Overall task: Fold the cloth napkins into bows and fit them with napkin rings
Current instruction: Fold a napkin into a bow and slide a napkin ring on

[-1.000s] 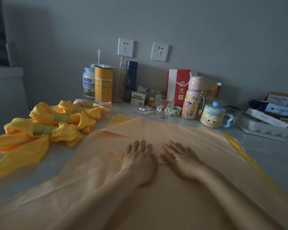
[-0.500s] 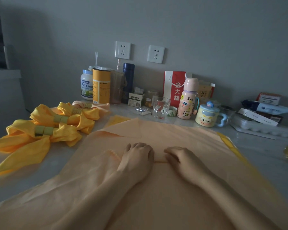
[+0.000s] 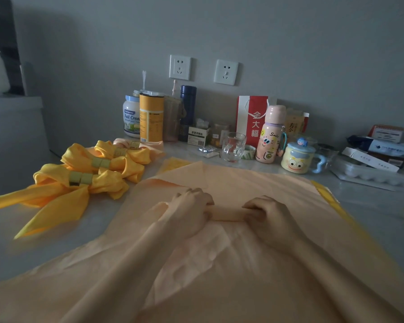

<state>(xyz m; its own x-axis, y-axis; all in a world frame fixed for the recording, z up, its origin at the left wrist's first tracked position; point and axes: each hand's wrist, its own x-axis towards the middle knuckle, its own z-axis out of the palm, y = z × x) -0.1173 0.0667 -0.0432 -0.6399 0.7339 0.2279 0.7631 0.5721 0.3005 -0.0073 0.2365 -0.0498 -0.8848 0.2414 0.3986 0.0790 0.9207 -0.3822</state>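
Change: a second ago both hands lay flat with fingers spread on the cloth; now the fingers are curled under and a raised roll of cloth has appeared between them.
Table: grey, running across the frame, with jars, cups and boxes crowded along the wall at upper centre and upper right.
Peach napkin: spread open over the centre and lower frame, one corner pointing away toward the clutter. A strip of yellow cloth shows from under its right edge.
Yellow bows: finished ones, heaped at left centre, well apart from the hands.
Left hand: centre of frame, grip closed around the left end of the roll.
Right hand: just right of centre, grip closed the same way around the right end.
Rolled fold: long axis runs left to right across the frame, spanning the gap between the two hands; both are equally near it, one at each end.
Napkin rings: pale green-gold bands at the bows' waists; no loose ring can be made out.
Likely step: the roll probably has to travel away from the person, toward the far corner, with both ends kept level.
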